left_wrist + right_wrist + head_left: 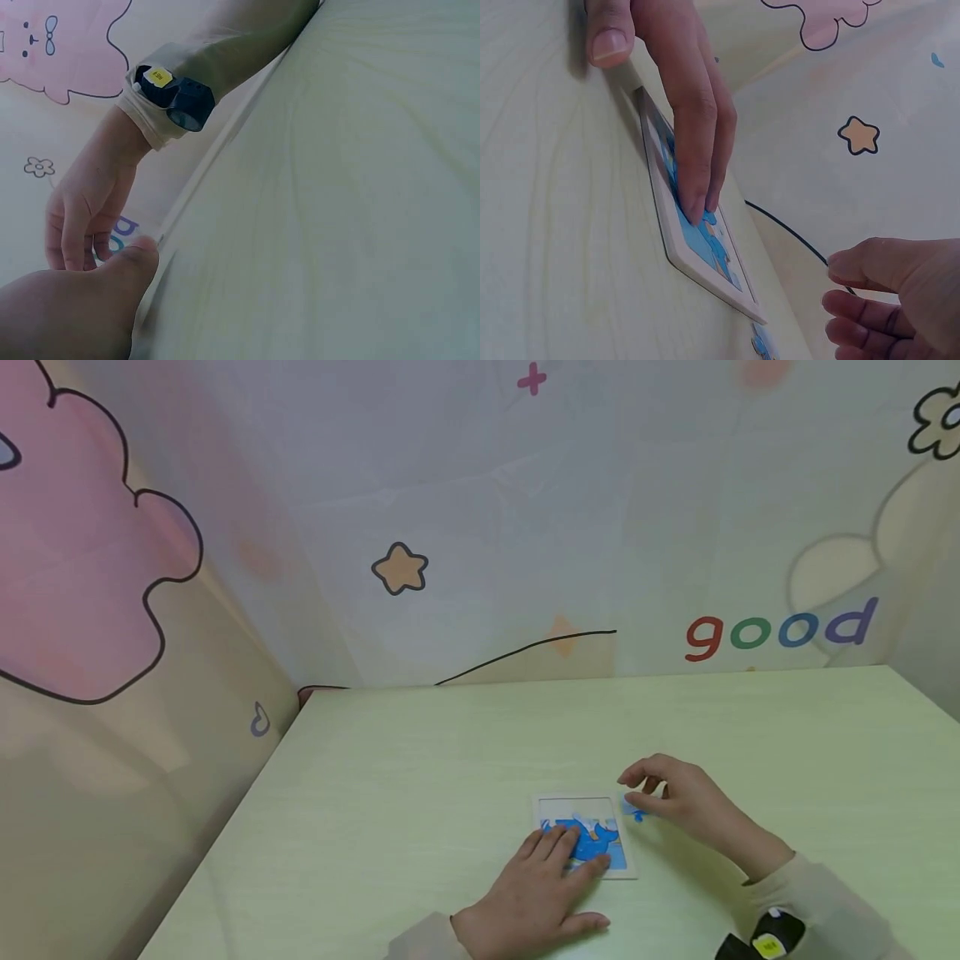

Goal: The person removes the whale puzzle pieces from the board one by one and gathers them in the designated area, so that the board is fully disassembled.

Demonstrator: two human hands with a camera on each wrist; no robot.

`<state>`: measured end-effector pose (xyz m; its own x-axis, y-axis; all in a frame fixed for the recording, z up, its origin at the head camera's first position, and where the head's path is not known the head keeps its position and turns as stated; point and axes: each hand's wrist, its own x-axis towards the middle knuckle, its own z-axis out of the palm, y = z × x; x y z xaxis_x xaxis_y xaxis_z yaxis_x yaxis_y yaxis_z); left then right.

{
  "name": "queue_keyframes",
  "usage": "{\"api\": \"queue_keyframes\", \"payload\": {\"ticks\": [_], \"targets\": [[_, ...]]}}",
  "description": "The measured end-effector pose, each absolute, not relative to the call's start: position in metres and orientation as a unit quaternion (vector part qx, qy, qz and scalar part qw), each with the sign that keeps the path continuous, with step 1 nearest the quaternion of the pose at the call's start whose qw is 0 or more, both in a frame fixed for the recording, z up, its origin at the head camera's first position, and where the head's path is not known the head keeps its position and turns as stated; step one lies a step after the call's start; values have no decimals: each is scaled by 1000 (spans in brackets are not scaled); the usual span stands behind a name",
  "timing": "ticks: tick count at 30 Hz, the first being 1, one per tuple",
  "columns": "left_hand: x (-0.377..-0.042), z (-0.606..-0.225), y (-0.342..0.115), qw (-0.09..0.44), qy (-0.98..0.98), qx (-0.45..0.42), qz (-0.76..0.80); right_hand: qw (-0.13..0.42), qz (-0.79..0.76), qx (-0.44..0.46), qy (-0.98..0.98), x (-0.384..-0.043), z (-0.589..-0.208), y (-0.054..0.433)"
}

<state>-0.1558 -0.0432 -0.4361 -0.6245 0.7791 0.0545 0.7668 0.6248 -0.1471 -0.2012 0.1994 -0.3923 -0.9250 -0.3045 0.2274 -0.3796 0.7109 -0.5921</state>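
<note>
A smooth printed backdrop (525, 510) fills the upper frame, above a pale, faintly grained tabletop (375, 793). At lower centre, the left hand (536, 889) lies straight-fingered; at lower right, the right hand's (693, 802) bent fingers and thumb stand apart, gripping nothing. Under the left fingertips sits a thin, pale-rimmed rectangular puzzle tray (573, 796); just right, a small flat blue piece (638, 816).

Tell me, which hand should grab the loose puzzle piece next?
Probably the right hand: it hovers close to the loose puzzle piece, while the left hand rests on the puzzle tray.
</note>
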Motion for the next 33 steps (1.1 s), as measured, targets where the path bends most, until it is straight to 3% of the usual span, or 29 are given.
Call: {"api": "queue_keyframes", "payload": {"ticks": [13,33], "targets": [[-156,-440,-44,113,-887,-443,59,13,319,231,-919,-199,-408,176],[-156,-440,-44,137,-882,-447,65,29,261,232,-937,-200,-414,164]]}}
